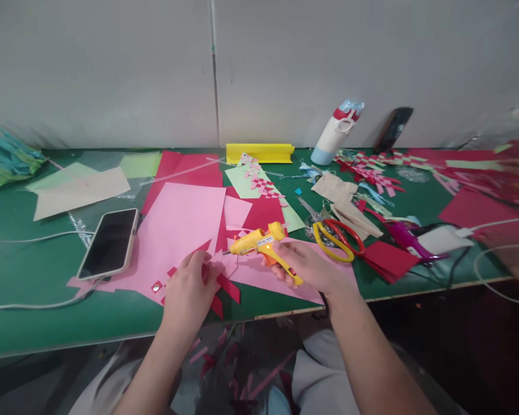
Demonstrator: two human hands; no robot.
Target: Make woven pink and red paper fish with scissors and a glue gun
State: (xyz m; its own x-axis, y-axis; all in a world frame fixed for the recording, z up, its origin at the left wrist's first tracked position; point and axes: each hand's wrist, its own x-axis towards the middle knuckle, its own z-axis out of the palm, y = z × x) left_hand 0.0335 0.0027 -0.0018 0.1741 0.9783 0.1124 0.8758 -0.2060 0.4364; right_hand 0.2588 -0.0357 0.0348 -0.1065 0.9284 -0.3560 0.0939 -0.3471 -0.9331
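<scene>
My right hand (300, 262) is wrapped round the handle of a yellow glue gun (263, 242), whose nozzle points left toward my left hand. My left hand (190, 282) has its fingers closed on a red and pink paper piece (228, 288), with strips sticking out on both sides of the hand. The nozzle tip is close to this piece; whether they touch is unclear. A small round eye (156, 287) shows at the piece's left end. Large pink sheets (185, 213) lie under and behind both hands.
Left of the pink sheets lies a phone (109, 243) with a cable. Scissors (333, 239), beige cloth (335, 189), folded red paper (389, 260) and a power adapter (443, 239) are on the right. A bottle (335, 135) stands near the wall. Another person's blurred arm (516, 248) is at far right.
</scene>
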